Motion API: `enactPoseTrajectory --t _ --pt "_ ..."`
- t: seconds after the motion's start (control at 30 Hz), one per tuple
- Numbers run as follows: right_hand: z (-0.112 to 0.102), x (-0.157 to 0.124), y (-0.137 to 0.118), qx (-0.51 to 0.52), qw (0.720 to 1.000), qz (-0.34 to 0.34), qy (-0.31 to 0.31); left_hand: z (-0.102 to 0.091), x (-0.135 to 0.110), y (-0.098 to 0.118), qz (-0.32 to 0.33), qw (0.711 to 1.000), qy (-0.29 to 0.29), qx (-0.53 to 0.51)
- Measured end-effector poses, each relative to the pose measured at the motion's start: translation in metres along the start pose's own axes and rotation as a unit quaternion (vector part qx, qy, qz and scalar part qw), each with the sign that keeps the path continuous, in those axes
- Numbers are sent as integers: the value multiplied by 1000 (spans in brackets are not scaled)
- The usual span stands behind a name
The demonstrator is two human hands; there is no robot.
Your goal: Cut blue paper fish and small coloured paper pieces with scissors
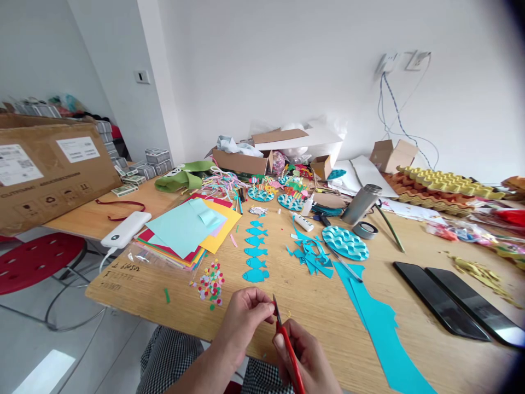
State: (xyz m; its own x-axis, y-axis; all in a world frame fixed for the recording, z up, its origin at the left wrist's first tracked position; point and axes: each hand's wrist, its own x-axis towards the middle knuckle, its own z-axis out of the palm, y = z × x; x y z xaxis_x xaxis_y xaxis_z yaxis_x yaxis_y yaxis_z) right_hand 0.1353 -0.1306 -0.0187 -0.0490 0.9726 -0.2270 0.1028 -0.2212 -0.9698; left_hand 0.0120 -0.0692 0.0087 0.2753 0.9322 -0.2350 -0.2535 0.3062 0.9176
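Observation:
My right hand (305, 355) grips red-handled scissors (287, 342) at the table's near edge, blades pointing up and away. My left hand (246, 314) is pinched against the blade tips, holding something too small to make out. Just beyond my hands lies a column of several blue paper fish (255, 251). A small heap of coloured paper dots (211, 284) sits to the left of the fish. Blue paper scraps (309, 254) and a long blue paper strip (381, 328) lie to the right.
A stack of coloured paper sheets (188, 230), a white power bank (126, 229), a blue wavy paper disc (345, 242), a metal flask (361, 203), a tape roll (366, 230) and two dark flat slabs (455, 303) lie on the wooden table (311, 306). Cardboard boxes (49, 164) and a red stool (36, 260) stand left.

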Motion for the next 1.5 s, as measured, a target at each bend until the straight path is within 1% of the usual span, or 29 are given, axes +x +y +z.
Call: enactPoseTrajectory --t 0.37,0.73,1.17,1.5 --pt "1 0 -2 -1 1000 0 3 1 1 -2 5 1000 1 13" --pt "-1 -1 -7 -1 1000 4 4 -1 3 -1 2 1000 -13 16" --pt "1 1 1 4 1000 3 0 -2 2 0 7 1000 -3 6" --pt "-2 1 0 -1 1000 3 -7 -2 1 1 -1 1000 -15 15"
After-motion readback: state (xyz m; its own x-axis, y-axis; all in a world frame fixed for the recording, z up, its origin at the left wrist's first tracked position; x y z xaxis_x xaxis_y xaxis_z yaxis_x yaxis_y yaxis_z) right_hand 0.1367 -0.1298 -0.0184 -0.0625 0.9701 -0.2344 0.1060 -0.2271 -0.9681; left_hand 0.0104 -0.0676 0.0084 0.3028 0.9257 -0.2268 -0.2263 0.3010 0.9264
